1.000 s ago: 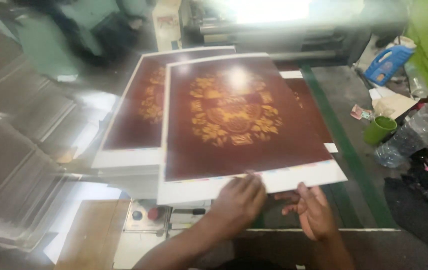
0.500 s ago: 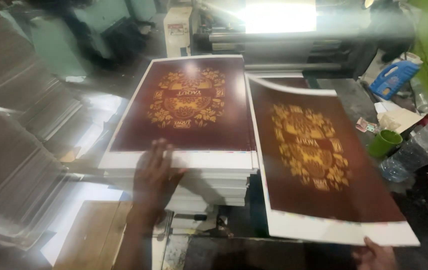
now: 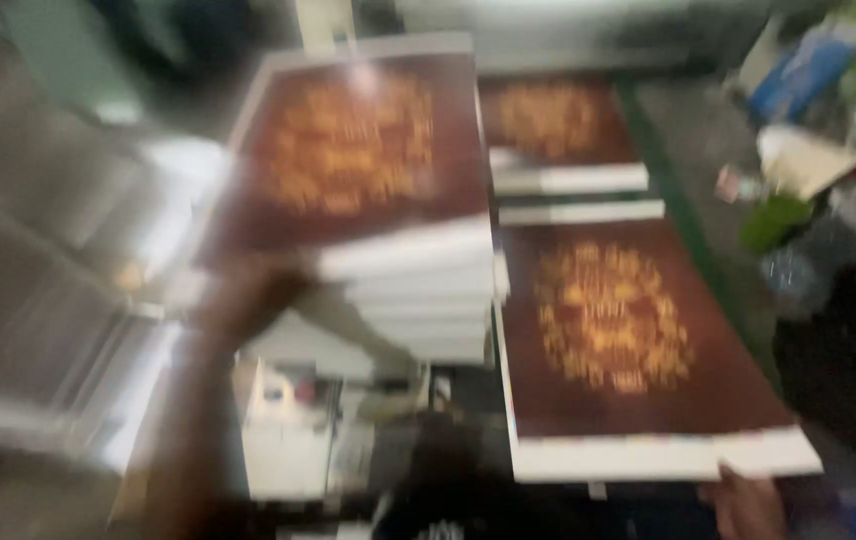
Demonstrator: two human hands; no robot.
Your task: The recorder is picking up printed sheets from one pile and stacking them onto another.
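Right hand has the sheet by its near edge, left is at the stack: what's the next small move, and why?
Probably lower the sheet flat and let go. The right hand pinches its white near edge; it already lies over the right-hand pile. The left hand rests at the stack, though blur hides its grip.

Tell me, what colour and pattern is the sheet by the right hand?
Dark maroon sheet with a gold ornamental motif and white border, seen in the head view.

head cam, single view | looks steeply down, blurred | close over stack of printed sheets (image 3: 368, 180) | loose sheet (image 3: 628, 350) fills right | no second view
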